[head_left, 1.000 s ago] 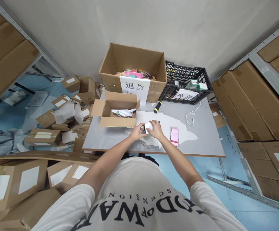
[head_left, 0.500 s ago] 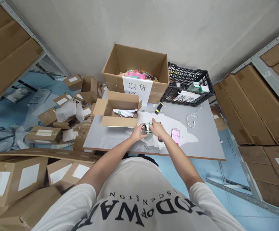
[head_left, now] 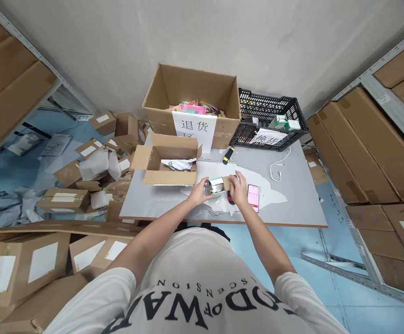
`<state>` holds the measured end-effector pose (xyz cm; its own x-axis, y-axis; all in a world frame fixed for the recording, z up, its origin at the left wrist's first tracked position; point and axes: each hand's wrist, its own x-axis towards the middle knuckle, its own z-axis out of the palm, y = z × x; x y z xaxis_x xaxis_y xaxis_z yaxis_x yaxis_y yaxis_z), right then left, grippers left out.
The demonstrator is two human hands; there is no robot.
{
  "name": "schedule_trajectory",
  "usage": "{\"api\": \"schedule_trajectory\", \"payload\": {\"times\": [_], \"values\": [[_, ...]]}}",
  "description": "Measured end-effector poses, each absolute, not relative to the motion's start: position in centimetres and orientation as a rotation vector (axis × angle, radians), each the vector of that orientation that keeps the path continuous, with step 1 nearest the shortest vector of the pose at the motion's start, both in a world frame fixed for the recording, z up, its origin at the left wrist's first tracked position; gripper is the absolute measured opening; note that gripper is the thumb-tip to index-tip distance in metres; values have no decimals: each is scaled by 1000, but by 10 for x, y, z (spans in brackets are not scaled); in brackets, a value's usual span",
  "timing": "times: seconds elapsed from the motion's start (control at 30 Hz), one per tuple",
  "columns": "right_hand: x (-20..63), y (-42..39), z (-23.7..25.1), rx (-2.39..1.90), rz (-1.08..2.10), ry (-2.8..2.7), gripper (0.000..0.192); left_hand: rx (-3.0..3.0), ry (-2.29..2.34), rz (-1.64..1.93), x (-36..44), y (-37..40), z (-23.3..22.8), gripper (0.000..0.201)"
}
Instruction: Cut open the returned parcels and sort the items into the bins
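Small carton (head_left: 217,185), white and green with an opened brown flap at its right end, was held low over the front centre of the grey surface (head_left: 292,204), between both hands. Left hand (head_left: 199,192) gripped the carton's left end, fingers curled around it and thumb on the near side; the left forearm extended forward from the lower left, with the elbow bent. Right hand (head_left: 238,187) rested at the carton's right end, fingers bent and closed over the brown flap, wrist angled slightly inward; the right forearm ran up from the lower right. Both arms converged toward the carton, forming a narrow V. White paper scraps (head_left: 219,206) lay on the surface directly beneath the hands. A pink phone (head_left: 253,195) lay flat just beside the right hand. An open cardboard box (head_left: 169,160) stood near the left hand, farther back. A larger cardboard box (head_left: 193,104) bearing a white label and a black plastic crate (head_left: 269,121) stood at the rear edge of the surface. A yellow-and-black tool (head_left: 228,155) lay between the crate and the hands.
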<state>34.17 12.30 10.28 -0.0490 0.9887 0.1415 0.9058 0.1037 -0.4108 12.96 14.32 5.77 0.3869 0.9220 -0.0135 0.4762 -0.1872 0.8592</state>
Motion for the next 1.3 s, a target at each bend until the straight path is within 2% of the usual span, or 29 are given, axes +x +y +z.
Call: {"api": "schedule_trajectory", "payload": {"times": [0.17, 0.37, 0.53, 0.77, 0.87, 0.97, 1.1, 1.3], "values": [[337, 126, 136, -1503, 137, -2646, 26, 1805, 1238, 667, 131, 144, 56, 78], [329, 135, 153, -1584, -139, -2776, 33, 1824, 1201, 684, 133, 142, 56, 76], [325, 159, 160, -1596, -68, -2871, 34, 1823, 1192, 680, 133, 143, 55, 78], [325, 171, 141, -1680, 311, -2863, 33, 1852, 1183, 715, 132, 145, 51, 77], [328, 163, 138, -1625, 201, -2806, 39, 1863, 1178, 716, 132, 147, 52, 77], [331, 157, 141, -1378, 72, -2881, 39, 1878, 1161, 691, 132, 150, 54, 77], [329, 158, 148, -1065, 78, -3103, 33, 1893, 1116, 667, 132, 155, 55, 77], [310, 170, 151, -947, 62, -3302, 30, 1906, 1091, 663, 132, 156, 57, 76]]}}
